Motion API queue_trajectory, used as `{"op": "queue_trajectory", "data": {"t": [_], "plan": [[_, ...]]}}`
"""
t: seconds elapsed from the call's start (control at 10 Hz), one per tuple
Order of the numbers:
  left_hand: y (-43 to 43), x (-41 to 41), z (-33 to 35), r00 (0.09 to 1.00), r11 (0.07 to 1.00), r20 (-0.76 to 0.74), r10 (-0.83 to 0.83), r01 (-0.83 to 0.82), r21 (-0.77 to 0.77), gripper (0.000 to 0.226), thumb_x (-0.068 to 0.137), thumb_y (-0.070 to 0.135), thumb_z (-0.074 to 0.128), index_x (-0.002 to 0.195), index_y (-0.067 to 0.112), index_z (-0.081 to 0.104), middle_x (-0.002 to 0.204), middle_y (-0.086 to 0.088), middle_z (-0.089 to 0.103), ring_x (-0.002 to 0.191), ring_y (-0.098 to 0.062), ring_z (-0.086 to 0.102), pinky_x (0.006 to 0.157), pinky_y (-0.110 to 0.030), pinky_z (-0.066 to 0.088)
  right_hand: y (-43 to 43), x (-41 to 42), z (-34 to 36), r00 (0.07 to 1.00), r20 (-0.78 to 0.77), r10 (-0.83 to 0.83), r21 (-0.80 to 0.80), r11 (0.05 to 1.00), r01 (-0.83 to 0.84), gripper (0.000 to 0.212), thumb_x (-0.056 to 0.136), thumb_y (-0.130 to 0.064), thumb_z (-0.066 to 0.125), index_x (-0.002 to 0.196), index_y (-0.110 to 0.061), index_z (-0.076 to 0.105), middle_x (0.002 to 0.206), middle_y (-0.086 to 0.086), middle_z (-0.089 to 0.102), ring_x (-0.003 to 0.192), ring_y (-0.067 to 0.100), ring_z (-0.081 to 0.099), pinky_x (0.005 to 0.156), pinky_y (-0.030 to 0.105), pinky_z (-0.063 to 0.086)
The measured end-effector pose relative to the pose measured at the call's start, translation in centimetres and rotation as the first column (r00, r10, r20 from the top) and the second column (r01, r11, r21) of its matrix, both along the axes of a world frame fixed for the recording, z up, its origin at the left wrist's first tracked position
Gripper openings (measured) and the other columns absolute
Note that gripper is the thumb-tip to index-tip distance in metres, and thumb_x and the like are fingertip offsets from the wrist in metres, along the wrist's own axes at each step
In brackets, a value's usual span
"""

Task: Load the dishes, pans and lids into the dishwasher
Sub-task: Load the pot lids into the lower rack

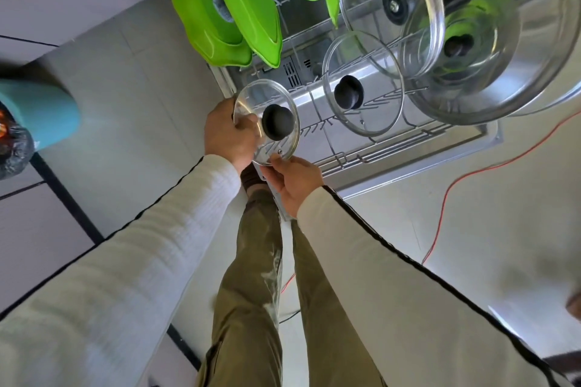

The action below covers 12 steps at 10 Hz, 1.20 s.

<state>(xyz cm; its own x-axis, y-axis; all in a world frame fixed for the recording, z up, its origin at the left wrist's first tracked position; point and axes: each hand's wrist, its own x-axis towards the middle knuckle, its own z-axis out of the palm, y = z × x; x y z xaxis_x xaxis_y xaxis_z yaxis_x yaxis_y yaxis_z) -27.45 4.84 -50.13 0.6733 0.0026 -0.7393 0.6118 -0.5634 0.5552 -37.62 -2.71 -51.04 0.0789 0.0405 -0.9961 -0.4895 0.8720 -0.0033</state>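
Head view: small glass lid is at the near-left corner of the dishwasher rack, held by both hands. L hand grips the rim at approx 9 o'clock, thumb laid against the glass. R hand pinches the rim at approx 6 o'clock w/ its fingertips. Both hands are clamped on the lid, neither is free. Can't tell if the lid touches the wires or hangs just above them.

Black knob faces the camera, so the disc lies w/ its face tilted toward the viewer, not on edge.

Key relation: the free tines lie at 3 o'clock from the held lid, btwn it and the medium lid, which stands in the rack at approx 2 o'clock. R hand is the nearer one to that gap; L hand is on the far side of the disc.

Farther along at 1–2 o'clock stand a large glass lid and a steel pan. Green plates fill the 12 o'clock end.

Judgement: most items look loaded already. The next move prob. calls for turning the disc on edge, rim down, and sliding it toward 3 o'clock into the tines. Main risk is glass knocking the medium lid.
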Motion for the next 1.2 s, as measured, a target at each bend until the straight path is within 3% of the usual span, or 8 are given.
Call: {"op": "queue_trajectory", "data": {"t": [0.2, 0.5, 0.6, 0.7, 0.9, 1.0, 1.1, 1.2], "plan": [[-1.1, 0.8, -0.5, 0.999, 0.998, 0.016, -0.037, 0.036, 0.060, 0.023, 0.077, 0.019, 0.050, 0.078, 0.037, 0.063, 0.083, -0.020, 0.070, 0.079, -0.039, 0.069, 0.071, -0.054, 0.059, -0.6, 0.9, -0.5, 0.999, -0.026, -0.031, 0.013, 0.999, 0.031, 0.028, 0.091, -0.006, 0.068, 0.118, 0.000, 0.065, 0.104, 0.016, 0.074, 0.091, 0.025, 0.074, 0.083, 0.036, 0.060], [-0.3, 1.1, -0.6, 0.996, 0.996, -0.018, 0.086, -0.086, 0.003, 0.027, 0.092, -0.003, 0.046, 0.109, 0.012, 0.061, 0.081, -0.019, 0.064, 0.068, -0.032, 0.065, 0.063, -0.044, 0.059, -0.2, 1.3, -0.7, 1.000, -0.023, 0.000, 0.022, 1.000, 0.001, 0.031, 0.088, -0.006, 0.071, 0.117, 0.001, 0.063, 0.099, 0.016, 0.073, 0.084, 0.023, 0.074, 0.080, 0.034, 0.061], [-0.8, 1.8, -1.6, 0.999, 0.996, -0.011, 0.035, -0.034, 0.076, 0.016, 0.083, 0.011, 0.056, 0.091, 0.020, 0.067, 0.072, -0.011, 0.062, 0.067, -0.030, 0.066, 0.067, -0.051, 0.061, -0.4, 1.4, -1.3, 0.998, -0.042, -0.043, 0.025, 0.999, 0.045, 0.028, 0.087, -0.006, 0.073, 0.113, 0.003, 0.065, 0.097, 0.017, 0.074, 0.082, 0.023, 0.075, 0.080, 0.034, 0.061], [-2.7, 2.5, -1.8, 0.996, 0.981, 0.019, -0.092, 0.088, 0.172, 0.007, 0.086, 0.006, 0.056, 0.079, 0.005, 0.058, 0.064, -0.010, 0.054, 0.048, -0.012, 0.057, 0.045, -0.026, 0.044, -1.5, 1.8, -1.7, 0.997, -0.053, -0.056, -0.011, 0.998, 0.055, 0.015, 0.087, -0.007, 0.073, 0.096, 0.004, 0.069, 0.081, 0.014, 0.075, 0.074, 0.021, 0.073, 0.082, 0.035, 0.060], [-3.6, 1.4, -1.9, 0.723, 0.592, -0.077, -0.687, 0.618, 0.518, 0.074, 0.092, 0.044, 0.062, 0.146, 0.003, 0.031, 0.140, -0.019, 0.040, 0.130, -0.037, 0.038, 0.101, -0.046, 0.038, -3.0, 1.5, -1.3, 0.993, -0.112, -0.026, -0.065, 0.998, 0.019, 0.034, 0.093, -0.002, 0.062, 0.126, 0.003, 0.055, 0.092, 0.009, 0.066, 0.081, 0.017, 0.068, 0.084, 0.031, 0.059], [-3.3, 0.0, -2.2, 0.641, 0.493, -0.050, -0.766, 0.635, 0.594, 0.093, 0.090, 0.052, 0.060, 0.153, 0.003, 0.012, 0.151, -0.017, 0.029, 0.139, -0.035, 0.026, 0.110, -0.048, 0.027, -3.0, 1.1, -0.7, 0.996, -0.093, -0.004, -0.102, 0.995, -0.006, 0.048, 0.093, 0.005, 0.056, 0.138, 0.003, 0.040, 0.094, 0.006, 0.056, 0.085, 0.018, 0.063, 0.092, 0.033, 0.056], [-3.1, -0.6, -3.0, 0.697, 0.553, -0.027, -0.716, 0.591, 0.587, 0.094, 0.091, 0.051, 0.058, 0.153, 0.001, 0.008, 0.158, -0.017, 0.019, 0.148, -0.032, 0.012, 0.120, -0.051, 0.010, -2.7, 1.3, -0.9, 0.994, -0.073, 0.083, -0.123, 0.988, -0.091, 0.047, 0.097, 0.001, 0.052, 0.141, -0.001, 0.035, 0.094, 0.001, 0.051, 0.083, 0.013, 0.059, 0.097, 0.031, 0.053], [-1.9, -1.1, -3.9, 0.628, 0.471, -0.048, -0.777, 0.629, 0.618, 0.094, 0.095, 0.058, 0.044, 0.154, 0.002, -0.002, 0.164, -0.015, 0.003, 0.151, -0.028, 0.001, 0.120, -0.051, -0.004, -3.2, 1.7, -1.3, 0.834, -0.174, 0.523, -0.189, 0.814, -0.550, 0.027, 0.106, -0.021, 0.038, 0.133, -0.019, 0.042, 0.089, -0.003, 0.049, 0.085, 0.016, 0.055, 0.083, 0.028, 0.049]]}}
